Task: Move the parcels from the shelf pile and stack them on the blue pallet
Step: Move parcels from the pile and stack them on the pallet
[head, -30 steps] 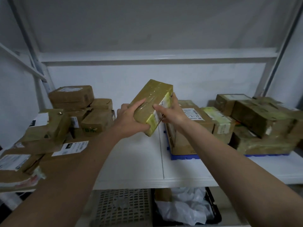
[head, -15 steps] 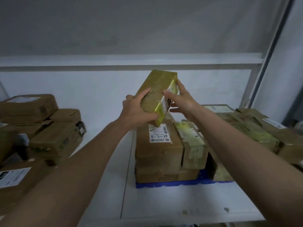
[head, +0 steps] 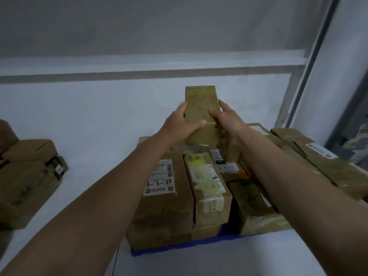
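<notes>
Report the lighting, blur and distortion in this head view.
Head view: dim, bluish light; wide-angle bending of the shelf post; left hand motion-blurred at its fingers, right hand sharper; held parcel readable, label soft.

White wall (head: 99,108), grey upright post (head: 310,62)

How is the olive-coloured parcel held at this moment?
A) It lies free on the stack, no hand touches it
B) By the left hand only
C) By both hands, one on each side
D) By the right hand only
C: the left hand and the right hand each grip one side of the olive parcel, above the stacked parcels on the blue pallet.
</notes>
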Demonstrator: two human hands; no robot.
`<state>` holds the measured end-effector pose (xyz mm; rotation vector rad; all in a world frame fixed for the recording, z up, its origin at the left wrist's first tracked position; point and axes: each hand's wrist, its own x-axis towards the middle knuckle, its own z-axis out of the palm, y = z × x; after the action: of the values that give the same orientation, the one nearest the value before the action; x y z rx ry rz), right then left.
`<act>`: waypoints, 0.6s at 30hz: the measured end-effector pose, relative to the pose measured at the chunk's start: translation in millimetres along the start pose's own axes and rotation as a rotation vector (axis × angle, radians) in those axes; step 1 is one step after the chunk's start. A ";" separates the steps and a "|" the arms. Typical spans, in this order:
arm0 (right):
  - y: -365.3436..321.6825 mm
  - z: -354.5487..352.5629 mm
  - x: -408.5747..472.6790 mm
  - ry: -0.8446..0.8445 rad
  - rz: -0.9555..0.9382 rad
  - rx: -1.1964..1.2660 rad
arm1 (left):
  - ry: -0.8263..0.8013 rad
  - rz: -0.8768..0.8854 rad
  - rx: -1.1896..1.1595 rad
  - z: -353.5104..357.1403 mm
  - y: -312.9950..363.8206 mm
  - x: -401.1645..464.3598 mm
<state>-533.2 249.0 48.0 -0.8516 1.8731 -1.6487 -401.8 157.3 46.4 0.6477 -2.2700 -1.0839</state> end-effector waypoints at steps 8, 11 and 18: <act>33.9 -6.9 47.1 0.111 0.022 -0.160 | -0.119 -0.132 0.006 20.8 -25.0 52.0; 49.1 -5.2 61.2 0.112 0.058 -0.204 | -0.149 -0.185 0.005 27.4 -40.5 66.6; 80.1 2.6 72.8 0.084 0.098 -0.321 | -0.239 -0.243 0.033 39.9 -74.4 82.3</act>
<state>-591.1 199.5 -29.1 -0.8098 2.2396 -1.3650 -474.5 86.3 -13.4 0.8663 -2.4624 -1.3011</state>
